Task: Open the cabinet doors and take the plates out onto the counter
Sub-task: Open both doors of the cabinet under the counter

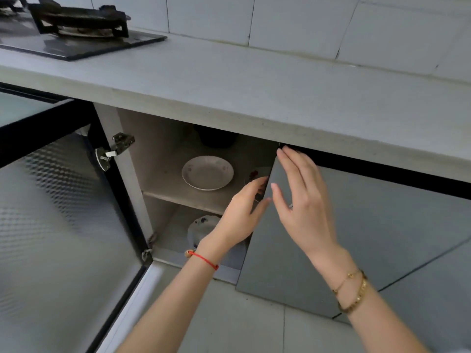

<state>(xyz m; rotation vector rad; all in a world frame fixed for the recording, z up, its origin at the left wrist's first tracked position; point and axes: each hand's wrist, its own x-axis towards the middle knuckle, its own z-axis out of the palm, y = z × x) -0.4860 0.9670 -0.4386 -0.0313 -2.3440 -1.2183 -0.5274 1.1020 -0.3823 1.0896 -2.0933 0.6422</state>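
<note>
The left cabinet door [63, 212], textured glass in a black frame, stands swung wide open. The grey right cabinet door [382, 225] is only slightly ajar. My left hand [239, 215] curls its fingers around that door's free left edge. My right hand [303, 200] lies flat on the door's front, fingers spread, tips at its top corner. A white plate [207, 172] sits on the upper shelf. A second plate [253, 174] beside it is mostly hidden by the door edge. On the lower shelf a patterned plate [201, 229] leans, partly behind my left wrist.
The pale stone counter [254, 85] runs above the cabinet. A black gas stove [76, 24] sits at its far left. A dark pot [215, 136] stands at the back of the upper shelf. Grey tiled floor lies below.
</note>
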